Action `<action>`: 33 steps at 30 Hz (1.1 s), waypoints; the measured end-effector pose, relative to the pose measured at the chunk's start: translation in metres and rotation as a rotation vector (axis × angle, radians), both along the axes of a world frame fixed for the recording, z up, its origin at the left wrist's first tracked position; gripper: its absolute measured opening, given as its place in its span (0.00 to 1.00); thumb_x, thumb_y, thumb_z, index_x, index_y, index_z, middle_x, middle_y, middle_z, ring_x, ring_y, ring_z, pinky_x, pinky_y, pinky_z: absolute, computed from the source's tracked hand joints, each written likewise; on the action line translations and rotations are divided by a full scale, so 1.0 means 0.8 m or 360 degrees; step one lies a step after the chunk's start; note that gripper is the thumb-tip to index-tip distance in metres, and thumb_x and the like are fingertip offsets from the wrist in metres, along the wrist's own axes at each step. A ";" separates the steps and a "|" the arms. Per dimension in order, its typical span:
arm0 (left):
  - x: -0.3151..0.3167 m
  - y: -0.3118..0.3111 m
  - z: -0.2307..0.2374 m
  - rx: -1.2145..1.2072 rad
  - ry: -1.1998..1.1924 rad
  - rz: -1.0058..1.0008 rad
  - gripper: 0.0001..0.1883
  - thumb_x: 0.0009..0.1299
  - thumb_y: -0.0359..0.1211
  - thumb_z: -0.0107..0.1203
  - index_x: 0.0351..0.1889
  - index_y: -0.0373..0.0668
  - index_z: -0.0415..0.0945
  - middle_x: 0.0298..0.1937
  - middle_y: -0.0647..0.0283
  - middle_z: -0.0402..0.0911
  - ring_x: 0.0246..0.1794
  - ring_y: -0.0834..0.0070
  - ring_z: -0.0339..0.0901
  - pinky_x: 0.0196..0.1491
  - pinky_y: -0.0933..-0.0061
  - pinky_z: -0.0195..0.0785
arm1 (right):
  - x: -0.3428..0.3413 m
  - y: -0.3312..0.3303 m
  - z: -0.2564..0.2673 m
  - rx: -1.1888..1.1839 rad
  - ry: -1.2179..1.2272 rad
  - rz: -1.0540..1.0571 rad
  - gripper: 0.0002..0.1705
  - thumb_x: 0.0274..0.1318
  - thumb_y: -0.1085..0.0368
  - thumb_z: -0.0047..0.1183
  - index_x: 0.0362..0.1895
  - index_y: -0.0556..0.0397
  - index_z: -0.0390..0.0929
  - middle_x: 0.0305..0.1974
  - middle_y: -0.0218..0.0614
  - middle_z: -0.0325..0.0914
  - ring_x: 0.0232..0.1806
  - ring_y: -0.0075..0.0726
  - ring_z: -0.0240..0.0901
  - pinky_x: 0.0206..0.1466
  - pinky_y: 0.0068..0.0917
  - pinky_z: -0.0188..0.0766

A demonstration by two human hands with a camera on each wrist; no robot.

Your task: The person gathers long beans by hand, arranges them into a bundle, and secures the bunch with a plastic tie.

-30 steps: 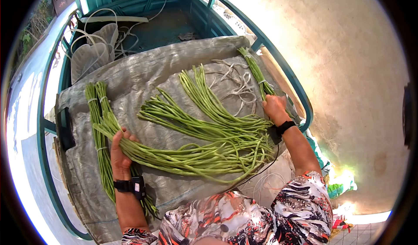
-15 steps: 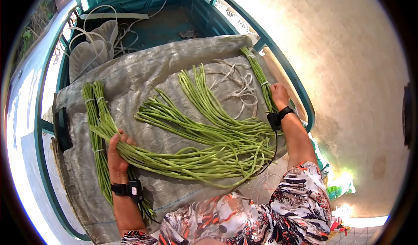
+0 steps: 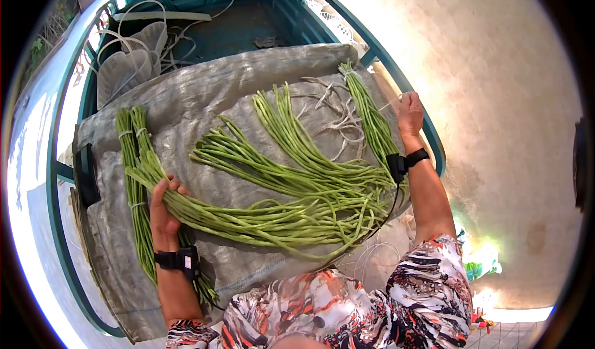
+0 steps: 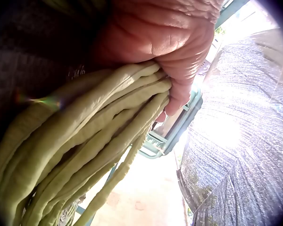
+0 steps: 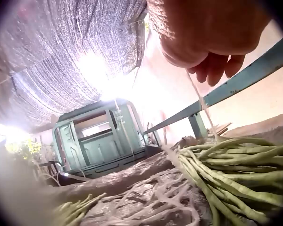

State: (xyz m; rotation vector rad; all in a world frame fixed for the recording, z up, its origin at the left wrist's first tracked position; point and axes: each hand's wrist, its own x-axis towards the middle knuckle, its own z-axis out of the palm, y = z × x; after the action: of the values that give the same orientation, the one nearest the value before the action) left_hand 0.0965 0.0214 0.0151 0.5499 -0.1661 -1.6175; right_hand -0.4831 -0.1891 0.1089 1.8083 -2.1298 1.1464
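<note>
The left hand (image 3: 165, 211) curls round the left end of a long bundle of green beans (image 3: 248, 222); in the left wrist view the beans (image 4: 99, 127) hang from that hand (image 4: 165, 37). Raised beside the right rail, the right hand (image 3: 411, 116) pinches a thin pale strip, seen in the right wrist view as a strip (image 5: 200, 99) running down from the curled fingers of the hand (image 5: 212, 33) toward a bean bundle (image 5: 236, 174). That right-hand bundle (image 3: 370, 113) lies on the sheet, its top end tied. Two loose groups of beans (image 3: 248, 163) lie between the hands.
Tied bundles (image 3: 133, 163) lie at the left of the grey sheet (image 3: 204, 88). Loose pale strips (image 3: 341, 116) lie near the right bundle. A teal cart rail (image 3: 396, 76) borders the right side; clear baskets (image 3: 127, 73) stand behind the sheet at left.
The right hand has left the right bundle and moved up and outward, with a pale strip now drawn from its fingers. The left hand keeps its hold on the beans.
</note>
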 end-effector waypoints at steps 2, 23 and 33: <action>0.001 0.001 0.000 0.0003 0.0005 -0.0015 0.11 0.72 0.37 0.53 0.47 0.42 0.72 0.32 0.70 0.73 0.37 0.74 0.74 0.46 0.68 0.73 | 0.008 0.008 0.010 0.0051 -0.0500 0.0117 0.10 0.67 0.61 0.42 0.35 0.52 0.70 0.29 0.31 0.77 0.25 0.25 0.76 0.29 0.26 0.70; 0.001 -0.001 -0.002 0.0013 0.0005 0.0025 0.10 0.71 0.36 0.54 0.46 0.43 0.72 0.32 0.71 0.74 0.36 0.75 0.74 0.45 0.68 0.74 | 0.184 0.122 0.020 0.0336 0.0492 0.1111 0.07 0.58 0.63 0.52 0.39 0.49 0.78 0.41 0.36 0.78 0.42 0.47 0.75 0.44 0.40 0.72; -0.002 0.001 0.002 0.0019 -0.0057 0.0068 0.09 0.71 0.36 0.53 0.45 0.43 0.72 0.31 0.70 0.73 0.35 0.75 0.75 0.44 0.68 0.75 | 0.049 -0.030 -0.052 0.0296 0.0073 0.0367 0.10 0.55 0.64 0.51 0.39 0.53 0.80 0.35 0.44 0.80 0.38 0.47 0.77 0.43 0.38 0.72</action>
State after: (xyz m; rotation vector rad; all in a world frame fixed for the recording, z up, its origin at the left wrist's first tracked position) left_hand 0.0945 0.0220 0.0170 0.5882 -0.1705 -1.5686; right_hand -0.4441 -0.2133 0.0672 2.1869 -2.1075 0.9649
